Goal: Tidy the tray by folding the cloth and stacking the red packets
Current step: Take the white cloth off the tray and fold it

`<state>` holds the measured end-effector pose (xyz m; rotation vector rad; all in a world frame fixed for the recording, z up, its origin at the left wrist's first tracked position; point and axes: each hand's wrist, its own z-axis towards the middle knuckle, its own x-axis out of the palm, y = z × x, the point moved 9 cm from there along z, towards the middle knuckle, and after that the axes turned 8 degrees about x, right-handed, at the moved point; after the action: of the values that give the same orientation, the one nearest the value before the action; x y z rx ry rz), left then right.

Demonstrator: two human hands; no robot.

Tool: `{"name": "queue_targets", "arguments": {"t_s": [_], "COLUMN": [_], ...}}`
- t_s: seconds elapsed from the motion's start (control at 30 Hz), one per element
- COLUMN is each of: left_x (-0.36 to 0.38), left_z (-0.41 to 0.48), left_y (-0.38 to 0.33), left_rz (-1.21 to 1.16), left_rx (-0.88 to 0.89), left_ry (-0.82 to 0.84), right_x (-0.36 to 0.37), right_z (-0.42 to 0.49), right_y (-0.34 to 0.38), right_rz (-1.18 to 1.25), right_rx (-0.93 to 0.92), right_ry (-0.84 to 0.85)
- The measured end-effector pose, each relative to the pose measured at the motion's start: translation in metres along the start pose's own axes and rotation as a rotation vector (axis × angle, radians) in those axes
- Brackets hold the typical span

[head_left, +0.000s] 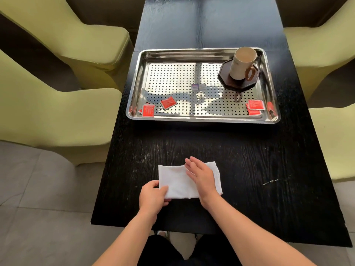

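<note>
While our right hand [201, 175] lies flat on the white cloth [178, 181] on the worktop [259, 160], our left hand [153, 196] pinches its near-left corner, so we should fold across, edges matched.

Both bare forearms reach forward from below, angled slightly toward each other. The left hand [153, 196] is curled, thumb on top and fingers tucked beneath in a pinching grip. The right hand [201, 176] lies flat, palm down, fingers straight and together, pointing forward and left.
</note>
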<state>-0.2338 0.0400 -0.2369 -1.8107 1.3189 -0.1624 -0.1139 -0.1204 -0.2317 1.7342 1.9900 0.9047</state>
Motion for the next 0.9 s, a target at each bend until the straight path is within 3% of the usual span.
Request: {"name": "queue_targets", "arguments": {"t_s": [0.53,0.7,0.9], "left_x": [0.005,0.012,0.045], "left_z": [-0.022,-0.030,-0.050], "left_y": [-0.044,-0.066,-0.093], "left_rz": [0.161,0.261,0.389], "left_rx": [0.220,0.342,0.527], "left_ry": [-0.006,-0.065,-0.008], "right_x": [0.006,-0.030,-0.031], "right_z": [-0.005,-0.018,-0.027], "right_y": [-0.018,-0.014,-0.020], "right_rz": [0.051,0.086,-0.037], "right_rx": [-0.040,-0.050,0.117], "right_ry": [-0.015,-0.156,0.091]}}
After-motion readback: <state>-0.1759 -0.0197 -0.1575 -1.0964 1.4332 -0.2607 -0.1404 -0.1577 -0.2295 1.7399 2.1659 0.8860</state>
